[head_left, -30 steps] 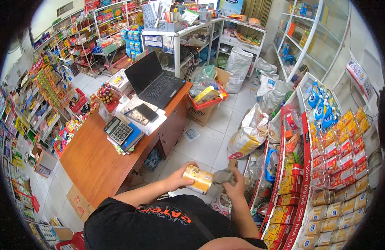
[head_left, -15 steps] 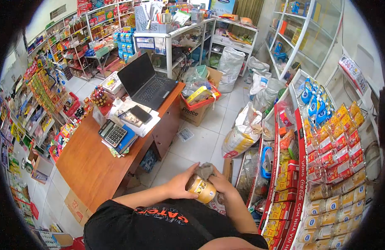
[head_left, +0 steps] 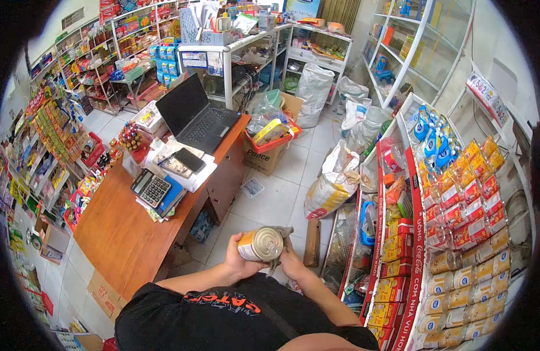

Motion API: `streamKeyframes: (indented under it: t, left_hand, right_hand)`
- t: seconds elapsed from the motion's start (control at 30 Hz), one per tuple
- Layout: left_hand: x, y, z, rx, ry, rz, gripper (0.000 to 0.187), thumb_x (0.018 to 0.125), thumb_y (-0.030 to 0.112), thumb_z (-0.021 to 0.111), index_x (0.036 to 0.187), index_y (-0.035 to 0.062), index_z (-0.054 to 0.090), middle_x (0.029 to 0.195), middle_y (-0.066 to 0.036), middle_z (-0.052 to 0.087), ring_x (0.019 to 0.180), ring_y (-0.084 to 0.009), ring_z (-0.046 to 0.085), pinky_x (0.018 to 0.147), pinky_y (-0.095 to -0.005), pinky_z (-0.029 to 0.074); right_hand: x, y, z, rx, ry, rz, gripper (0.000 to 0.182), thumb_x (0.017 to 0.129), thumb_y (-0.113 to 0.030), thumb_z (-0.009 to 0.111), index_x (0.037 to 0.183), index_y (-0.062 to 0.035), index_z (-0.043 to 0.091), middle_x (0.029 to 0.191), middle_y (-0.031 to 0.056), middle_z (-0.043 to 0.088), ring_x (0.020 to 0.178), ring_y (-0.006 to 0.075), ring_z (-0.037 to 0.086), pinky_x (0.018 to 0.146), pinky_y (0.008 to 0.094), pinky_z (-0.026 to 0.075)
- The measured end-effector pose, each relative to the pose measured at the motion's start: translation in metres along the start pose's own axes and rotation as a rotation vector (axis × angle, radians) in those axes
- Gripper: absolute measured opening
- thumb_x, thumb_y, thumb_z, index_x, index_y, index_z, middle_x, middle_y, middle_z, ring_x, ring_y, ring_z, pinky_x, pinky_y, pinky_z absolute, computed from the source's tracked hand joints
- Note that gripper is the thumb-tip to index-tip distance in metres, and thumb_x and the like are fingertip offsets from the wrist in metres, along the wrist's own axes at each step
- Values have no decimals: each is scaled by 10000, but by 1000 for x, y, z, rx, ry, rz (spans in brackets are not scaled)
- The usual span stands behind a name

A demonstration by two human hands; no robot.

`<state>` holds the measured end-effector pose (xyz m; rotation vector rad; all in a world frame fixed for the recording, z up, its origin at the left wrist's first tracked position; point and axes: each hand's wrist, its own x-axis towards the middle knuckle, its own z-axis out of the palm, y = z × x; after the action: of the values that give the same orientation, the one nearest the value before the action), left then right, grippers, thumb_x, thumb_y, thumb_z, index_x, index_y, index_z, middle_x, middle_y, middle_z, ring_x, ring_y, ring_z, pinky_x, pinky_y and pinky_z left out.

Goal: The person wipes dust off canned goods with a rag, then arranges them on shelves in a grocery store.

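A tan-and-white tin can (head_left: 253,245) is tipped on its side in front of my chest, its bare metal end facing right. My left hand (head_left: 239,261) is closed round the can from the left and below. A grey cloth (head_left: 284,233) lies against the can's metal end and hangs down beside it. My right hand (head_left: 294,265) grips this cloth just right of the can, its fingers partly hidden.
Left, a wooden desk (head_left: 115,228) bears a laptop (head_left: 203,120), a calculator (head_left: 152,188) and a phone (head_left: 189,159). Shelves of similar cans (head_left: 457,295) and red boxes (head_left: 397,248) rise close on the right. Sacks (head_left: 334,187) and a carton (head_left: 263,157) stand on the floor ahead.
The can has been turned so its metal end shows, and has moved up and left. The right hand and cloth have shifted from its top to its right side. The view has shifted slightly.
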<state>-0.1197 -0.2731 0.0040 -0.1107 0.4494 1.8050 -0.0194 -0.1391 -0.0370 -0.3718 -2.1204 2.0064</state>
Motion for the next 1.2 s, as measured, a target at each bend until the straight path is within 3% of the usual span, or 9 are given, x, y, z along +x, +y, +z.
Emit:
streamKeyframes:
  t: [0.2, 0.3, 0.43, 0.63, 0.87, 0.97, 1.0, 1.13, 1.2]
  left_hand:
    - [1, 13, -5, -79, -89, -11, 655, 731, 571, 322, 1173, 128, 514, 1201, -112, 508, 1073, -312, 469, 912, -478, 330]
    - [-1, 18, -7, -85, -201, -91, 672, 729, 581, 319, 1170, 111, 512, 1173, -118, 526, 1044, -309, 496, 890, -451, 364]
    - [7, 19, -22, -88, -461, -190, 630, 762, 554, 348, 1199, 120, 481, 1178, -127, 518, 1069, -313, 491, 882, -504, 365]
    - [8, 0, -7, 323, -33, -192, 579, 852, 505, 255, 1201, 94, 466, 1142, -114, 544, 1034, -305, 528, 882, -481, 390]
    - [17, 0, -6, 252, 197, -193, 706, 828, 677, 173, 1195, 145, 458, 1063, -83, 568, 921, -243, 558, 774, -429, 442]
    - [16, -11, -7, 364, 261, -159, 583, 873, 601, 232, 1164, 159, 476, 1003, -65, 569, 834, -187, 547, 644, -343, 448]
    - [25, -14, -38, 360, 163, -193, 425, 905, 457, 364, 1156, 132, 473, 973, -59, 558, 799, -147, 529, 558, -260, 416]
    - [16, -18, -21, 467, 237, -124, 405, 839, 226, 585, 1168, 40, 438, 905, -51, 551, 649, -111, 533, 515, -218, 426]
    - [4, -17, 0, 556, 314, 19, 380, 827, 171, 591, 1138, 2, 451, 941, -63, 559, 720, -127, 548, 565, -227, 442]
  right_hand:
    - [-8, -31, -14, -722, 50, -360, 499, 756, -311, 636, 1098, 30, 509, 1359, 238, 254, 1245, 382, 278, 1022, 420, 242]
    - [-15, -59, -38, -662, -180, -299, 444, 671, -318, 714, 947, 8, 593, 1347, 222, 295, 1221, 372, 329, 998, 441, 278]
    - [-28, -79, -50, -556, 60, -427, 590, 612, -298, 761, 1092, -44, 530, 1325, 218, 331, 1180, 372, 380, 968, 438, 323]
    - [-24, -112, -12, -666, -200, -497, 734, 602, -260, 775, 1236, -109, 436, 1230, 199, 383, 1093, 353, 451, 913, 398, 392]
    - [-26, -78, 1, -714, 82, -298, 683, 592, -239, 776, 1179, -92, 459, 1185, 177, 410, 1044, 339, 487, 870, 385, 429]
    - [-23, -66, 4, -806, 193, -251, 667, 628, -302, 741, 1196, -108, 449, 1203, 178, 403, 1020, 357, 500, 822, 408, 450]
    - [-20, -63, 3, -849, 230, -225, 661, 631, -306, 736, 1193, -108, 449, 1190, 175, 413, 1013, 354, 503, 812, 408, 451]
    - [-20, -61, -3, -888, 292, -104, 649, 640, -324, 721, 1182, -101, 444, 1126, 159, 455, 982, 335, 515, 787, 408, 453]
    - [-18, -61, -11, -827, 295, -87, 654, 640, -334, 719, 1180, -91, 442, 1086, 151, 474, 971, 324, 519, 790, 407, 448]
